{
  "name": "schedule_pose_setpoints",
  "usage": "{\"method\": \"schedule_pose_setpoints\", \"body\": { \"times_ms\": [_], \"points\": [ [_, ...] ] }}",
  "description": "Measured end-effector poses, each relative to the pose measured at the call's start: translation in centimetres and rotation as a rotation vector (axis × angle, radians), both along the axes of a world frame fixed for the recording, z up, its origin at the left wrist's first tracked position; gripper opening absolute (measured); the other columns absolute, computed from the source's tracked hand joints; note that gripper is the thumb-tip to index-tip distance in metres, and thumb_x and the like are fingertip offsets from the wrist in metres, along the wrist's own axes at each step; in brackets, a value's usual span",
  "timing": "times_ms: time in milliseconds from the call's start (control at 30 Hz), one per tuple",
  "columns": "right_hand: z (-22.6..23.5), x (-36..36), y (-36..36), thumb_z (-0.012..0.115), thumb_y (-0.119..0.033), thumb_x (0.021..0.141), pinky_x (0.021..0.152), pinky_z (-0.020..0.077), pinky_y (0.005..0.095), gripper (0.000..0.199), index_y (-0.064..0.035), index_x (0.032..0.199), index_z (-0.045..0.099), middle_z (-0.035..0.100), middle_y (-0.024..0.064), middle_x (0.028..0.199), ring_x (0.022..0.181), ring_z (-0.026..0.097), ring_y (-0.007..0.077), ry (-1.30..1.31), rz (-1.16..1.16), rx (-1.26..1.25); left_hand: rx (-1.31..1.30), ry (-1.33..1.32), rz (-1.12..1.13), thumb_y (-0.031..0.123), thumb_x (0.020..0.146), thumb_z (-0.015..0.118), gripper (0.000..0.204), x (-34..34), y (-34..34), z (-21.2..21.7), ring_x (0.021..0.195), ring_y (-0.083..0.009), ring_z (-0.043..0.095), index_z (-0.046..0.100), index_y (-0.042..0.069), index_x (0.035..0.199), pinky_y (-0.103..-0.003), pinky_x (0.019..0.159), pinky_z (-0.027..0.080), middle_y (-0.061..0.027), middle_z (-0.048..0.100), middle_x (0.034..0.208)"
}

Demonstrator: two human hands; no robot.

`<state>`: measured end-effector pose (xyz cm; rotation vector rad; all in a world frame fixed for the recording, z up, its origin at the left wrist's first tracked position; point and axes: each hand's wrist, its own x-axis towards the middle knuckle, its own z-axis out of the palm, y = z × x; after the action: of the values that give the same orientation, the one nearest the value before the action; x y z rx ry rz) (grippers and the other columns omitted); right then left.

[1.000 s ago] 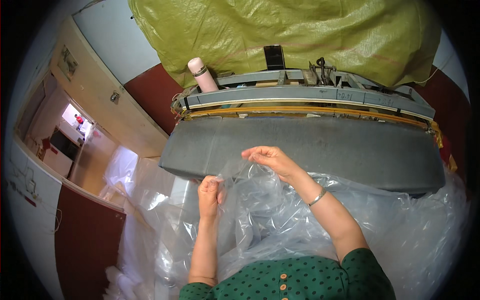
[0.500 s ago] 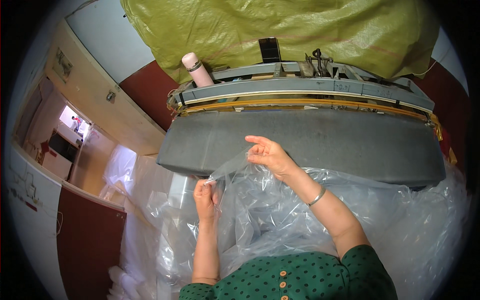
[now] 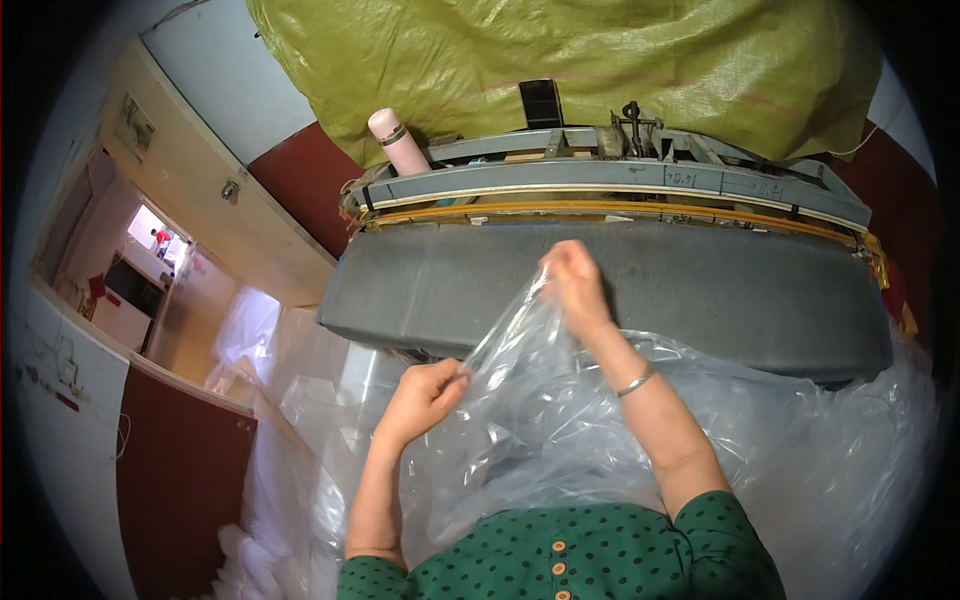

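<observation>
A large heap of clear plastic film (image 3: 560,430) lies across my lap and spreads to both sides. My left hand (image 3: 425,397) is closed on one edge of the film, just in front of a long grey padded bench (image 3: 700,290). Higher up, over the bench's dark surface, my right hand (image 3: 577,285) pinches another part of the film, and a bracelet shows on that wrist. Between the two hands the film is stretched in a slanting, shiny fold. The fingertips of both hands are partly hidden.
Behind the bench runs a grey metal frame (image 3: 600,178) with a yellow-orange strip along it. A pink flask (image 3: 398,145) leans at its left, a dark phone (image 3: 540,103) stands at the back, and a metal clamp (image 3: 632,130) sits right of it. A green-yellow sheet (image 3: 650,60) hangs behind. An open door (image 3: 220,170) is at the left.
My left hand has shifted slightly right and turned over. My right hand has risen and moved right, its fingers closing, and the film between the hands is pulled longer and tauter.
</observation>
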<state>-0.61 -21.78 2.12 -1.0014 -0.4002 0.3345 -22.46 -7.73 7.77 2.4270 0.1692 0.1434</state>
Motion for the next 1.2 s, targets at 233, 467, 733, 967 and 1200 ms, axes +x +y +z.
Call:
{"method": "schedule_pose_setpoints", "body": {
  "times_ms": [233,467,733,967,1200],
  "points": [
    [-5.4,13.7,-27.2,0.048,-0.02,0.091,0.076,0.0428,0.033,0.018,-0.0035,0.09,0.055,0.055,0.0082,0.087,0.083,0.053,0.0204,-0.592,-1.133,-0.76,-0.211,0.345,-0.272,0.01,0.082,0.053,0.013,-2.8,1.5,-4.5,0.064,-0.0153,0.055,0.057,0.001,0.09,-0.03,0.062,0.044,-0.011,0.059,0.069],
    [-8.6,10.1,-84.8,0.039,-0.008,0.088,0.092,0.0396,0.0367,0.031,-0.0051,0.116,0.053,0.055,0.012,0.115,0.106,0.052,0.026,-0.823,-1.497,-1.64,0.008,0.577,-0.32,0.022,0.08,0.056,0.02,-4.6,6.9,-13.4,0.085,-0.0324,0.058,0.06,0.011,0.096,-0.04,0.075,0.045,-0.014,0.062,0.091],
    [-11.9,11.0,-80.6,0.04,-0.019,0.09,0.085,0.0417,0.0409,0.031,-0.0039,0.114,0.052,0.057,0.0173,0.109,0.101,0.054,0.033,0.018,-1.508,-1.706,0.677,0.517,0.496,0.014,0.072,0.059,0.012,-10.5,32.7,-3.9,0.076,-0.0308,0.061,0.066,0.01,0.082,-0.04,0.067,0.047,-0.0161,0.064,0.083],
    [-8.0,18.7,-69.3,0.039,-0.027,0.092,0.077,0.0439,0.0454,0.035,-0.0022,0.114,0.05,0.059,0.0223,0.103,0.094,0.056,0.0401,-0.072,-1.609,-1.683,0.85,-1.151,0.841,0.011,0.08,0.059,0.015,6.8,26.4,14.7,0.076,-0.028,0.054,0.054,0.001,0.091,-0.039,0.07,0.043,-0.0125,0.055,0.083],
    [-8.2,20.3,-63.1,0.037,-0.023,0.091,0.077,0.0426,0.0457,0.029,-0.0079,0.113,0.049,0.057,0.022,0.107,0.095,0.055,0.0395,-0.074,-1.374,-1.953,0.528,0.033,0.738,0.046,0.081,0.056,0.072,8.1,33.3,-10.9,0.13,-0.0377,0.022,0.033,0.003,0.134,-0.042,0.106,0.021,-0.0183,0.029,0.14]
  ]
}}
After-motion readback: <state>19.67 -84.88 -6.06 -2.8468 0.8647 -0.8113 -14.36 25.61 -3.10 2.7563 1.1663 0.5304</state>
